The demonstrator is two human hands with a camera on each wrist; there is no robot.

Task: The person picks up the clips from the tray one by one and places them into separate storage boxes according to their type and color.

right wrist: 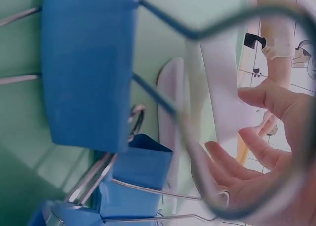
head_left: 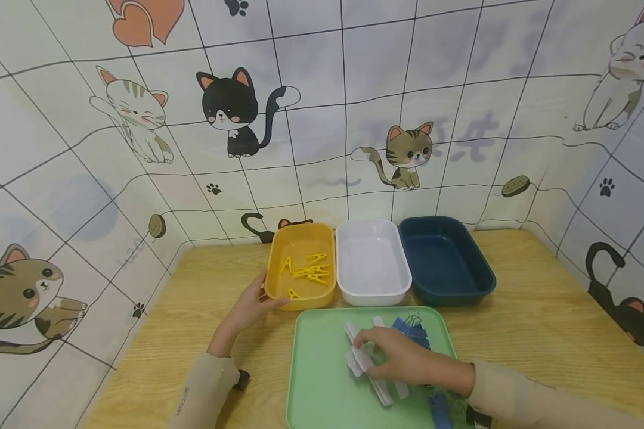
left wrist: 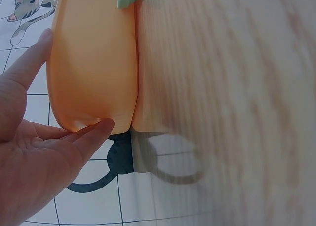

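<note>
My left hand (head_left: 254, 305) holds the near left corner of a yellow bin (head_left: 279, 262), with the thumb along its front and the fingers at its outer side. Several small yellow clothespin-like clips (head_left: 311, 272) lie inside the bin. Over the light green tray (head_left: 322, 390), my right hand (head_left: 399, 356) pinches a long white plastic strip-like piece (right wrist: 222, 83) between thumb and fingers. More long white strips (head_left: 382, 394) lie beneath and beside that hand. Blue binder clips (right wrist: 89, 68) with metal wire handles sit right by it, partly hidden by the forearm in the head view.
A white bin (head_left: 372, 295) and a dark blue bin (head_left: 451, 292) stand in a row to the right of the yellow one, behind the tray. All are on a wooden table (head_left: 536, 333). A cat-patterned covering (head_left: 322, 119) rises behind the table and along both sides.
</note>
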